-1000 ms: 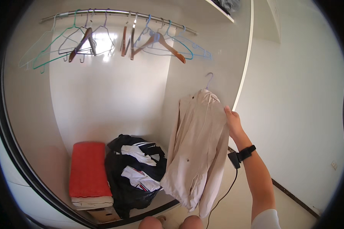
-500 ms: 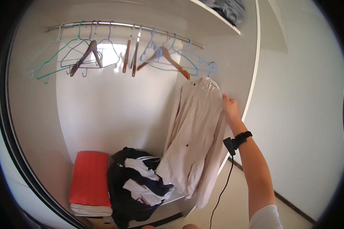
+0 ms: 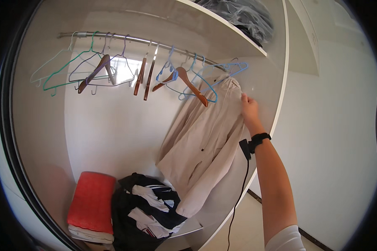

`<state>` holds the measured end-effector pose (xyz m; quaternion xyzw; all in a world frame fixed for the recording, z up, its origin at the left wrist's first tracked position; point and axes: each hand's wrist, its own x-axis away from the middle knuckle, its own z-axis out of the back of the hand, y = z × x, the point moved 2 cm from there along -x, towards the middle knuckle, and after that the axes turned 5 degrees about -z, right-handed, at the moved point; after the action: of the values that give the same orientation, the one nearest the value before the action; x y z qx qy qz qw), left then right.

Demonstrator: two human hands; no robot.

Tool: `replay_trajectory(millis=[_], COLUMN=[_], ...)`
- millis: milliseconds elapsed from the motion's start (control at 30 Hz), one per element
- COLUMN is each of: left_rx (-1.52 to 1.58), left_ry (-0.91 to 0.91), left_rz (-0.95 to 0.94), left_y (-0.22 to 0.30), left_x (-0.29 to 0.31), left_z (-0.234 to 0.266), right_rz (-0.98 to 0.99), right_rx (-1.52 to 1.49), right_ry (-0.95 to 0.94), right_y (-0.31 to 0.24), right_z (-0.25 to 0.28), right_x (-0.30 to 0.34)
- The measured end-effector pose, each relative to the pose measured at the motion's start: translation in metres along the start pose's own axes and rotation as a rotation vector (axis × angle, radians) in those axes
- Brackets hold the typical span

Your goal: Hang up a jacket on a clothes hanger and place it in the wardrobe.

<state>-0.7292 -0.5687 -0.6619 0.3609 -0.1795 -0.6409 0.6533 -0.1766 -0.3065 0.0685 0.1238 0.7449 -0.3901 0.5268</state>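
Note:
A beige jacket (image 3: 205,138) hangs at the right end of the wardrobe rail (image 3: 134,39), its hood bunched at the top. My right hand (image 3: 250,109) is closed on the edge of its right shoulder, with the arm reaching up from below. A pale blue hanger (image 3: 236,67) sticks out just above the hood; I cannot tell whether it bears the jacket. Left of the jacket, a wooden hanger (image 3: 192,90) and a bright blue hanger (image 3: 205,83) overlap its edge. My left hand is out of view.
More hangers, such as a green one (image 3: 50,79) and a dark wooden one (image 3: 97,74), fill the rail's left part. Below lie a folded red blanket (image 3: 92,201) and a black bag of clothes (image 3: 125,217). A shelf (image 3: 226,25) above holds plastic-wrapped things. A cable (image 3: 241,201) trails from my wrist.
The jacket has moved in and up against the rail, its lower part swinging left. My right hand has kept hold of its shoulder. The view has shifted a little.

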Motion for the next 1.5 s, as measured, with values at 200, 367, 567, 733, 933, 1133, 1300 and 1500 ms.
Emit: replay_trajectory(millis=[200,367,567,733,933,1133,1300,1500], left_rx=[-0.102,-0.098,-0.098,-0.080,-0.076,-0.117,-0.135,-0.206], left_ry=[-0.044,-0.026,-0.037,-0.059,-0.048,-0.024,-0.084,-0.112], left_rz=[0.087,0.082,0.114,0.221,0.249,0.155,0.161,0.285], left_y=[-0.001,-0.003,-0.013,-0.019,-0.022,-0.021,-0.025,-0.036], left_x=[-0.008,-0.008,-0.005,0.002,-0.002,-0.003,0.008,0.027], left_z=[0.017,0.031,0.045,0.051,0.057,0.060,0.076,0.107], right_rz=[-0.019,-0.045,-0.104,0.082,0.323,0.568,0.486,0.489], right_rx=[0.067,0.128,0.361,0.533,0.662,0.577,0.783,0.840], right_ry=[-0.036,0.013,-0.054,0.059,0.131,0.017,-0.074,-0.063], right_y=[0.024,0.043,0.066,0.053,0.018,0.003,0.009,0.011], right_z=[-0.033,-0.047,-0.057,-0.058,-0.057,-0.066,-0.083,-0.105], right_x=[-0.013,-0.027,-0.046,-0.030,-0.019,-0.065,-0.079,-0.080])
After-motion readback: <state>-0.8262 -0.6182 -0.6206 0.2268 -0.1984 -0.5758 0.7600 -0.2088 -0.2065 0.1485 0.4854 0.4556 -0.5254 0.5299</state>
